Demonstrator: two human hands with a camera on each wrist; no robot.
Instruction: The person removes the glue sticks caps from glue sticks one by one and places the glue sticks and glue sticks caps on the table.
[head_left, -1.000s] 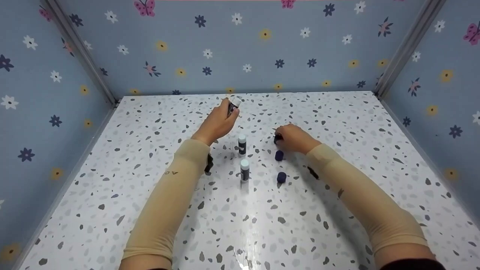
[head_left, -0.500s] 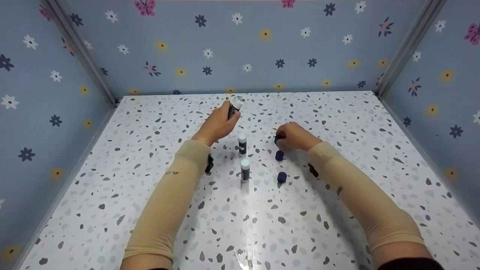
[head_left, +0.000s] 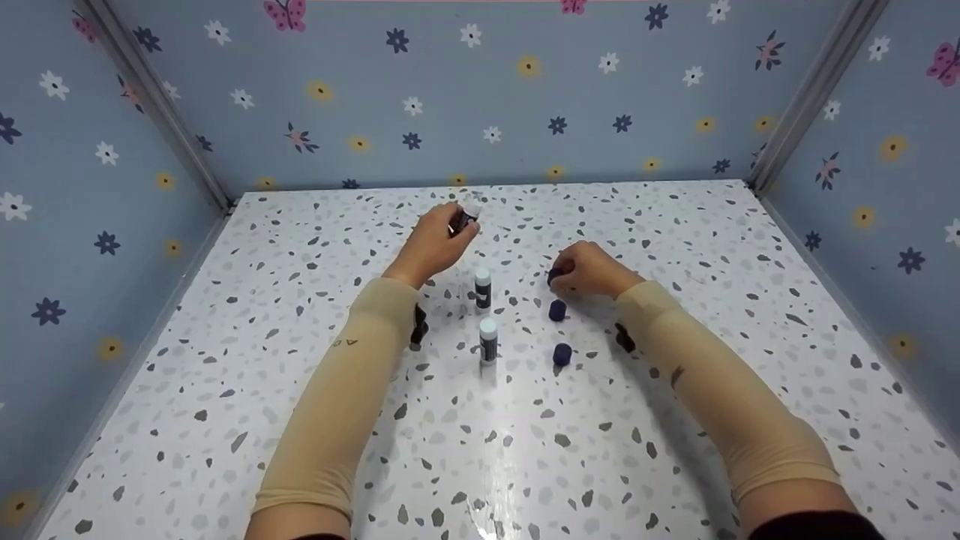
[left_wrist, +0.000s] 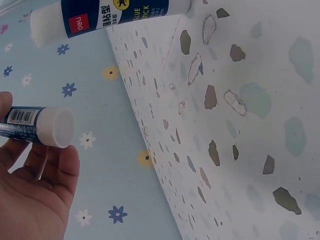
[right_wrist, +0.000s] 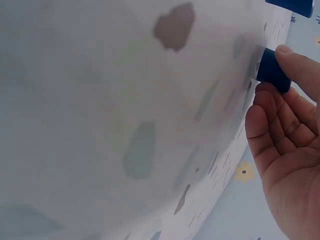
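Observation:
My left hand point(head_left: 435, 238) grips a glue stick point(left_wrist: 26, 125) above the far part of the table, its white end point(left_wrist: 56, 127) pointing away from the palm. On the right, my right hand point(head_left: 592, 270) pinches a dark blue cap point(right_wrist: 273, 70) between thumb and fingers, at the tabletop. Two more glue sticks stand upright between the hands, a farther one point(head_left: 483, 289) and a nearer one point(head_left: 488, 342), both with pale tops. Closer to me than the right hand are two more dark blue caps, one point(head_left: 557, 310) just below it and another point(head_left: 562, 355) nearer still.
The white speckled table point(head_left: 300, 420) spreads under both arms. Blue flowered panels point(head_left: 450, 90) wall it in at the back, left and right, joined by grey corner posts point(head_left: 161, 112).
The left hand tips the glue stick slightly and lowers it a little. The right hand keeps its cap in nearly the same spot, its fingers shifting slightly. The standing glue sticks stay put.

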